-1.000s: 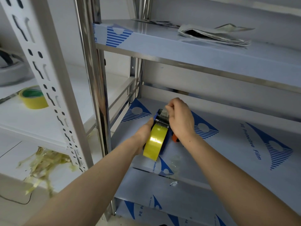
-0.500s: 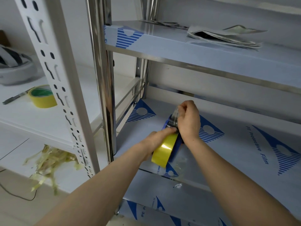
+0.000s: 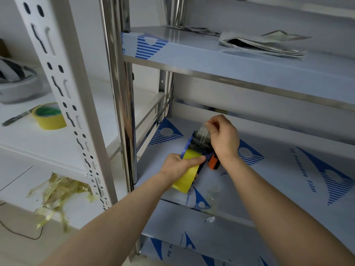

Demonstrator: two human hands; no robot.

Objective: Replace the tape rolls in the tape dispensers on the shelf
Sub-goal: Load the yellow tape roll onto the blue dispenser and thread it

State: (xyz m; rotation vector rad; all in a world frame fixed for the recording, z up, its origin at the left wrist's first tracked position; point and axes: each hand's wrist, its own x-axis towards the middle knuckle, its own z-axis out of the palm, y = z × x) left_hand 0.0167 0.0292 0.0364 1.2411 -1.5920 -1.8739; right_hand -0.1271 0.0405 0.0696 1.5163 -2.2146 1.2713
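On the lower shelf (image 3: 278, 169), the left hand (image 3: 180, 166) clamps the yellow roll (image 3: 187, 174) seated in the blue dispenser (image 3: 194, 148), while the right hand (image 3: 223, 137) pinches the clear tape end (image 3: 203, 131) over the roller. Risk: the thin film may fold, stick to itself or slip back if tension drops. Roll looks full and glossy; handle (image 3: 214, 163) orange.

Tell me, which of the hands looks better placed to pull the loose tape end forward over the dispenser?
The right hand: it already pinches the clear tape end above the dispenser. The left hand is busy steadying the yellow roll.
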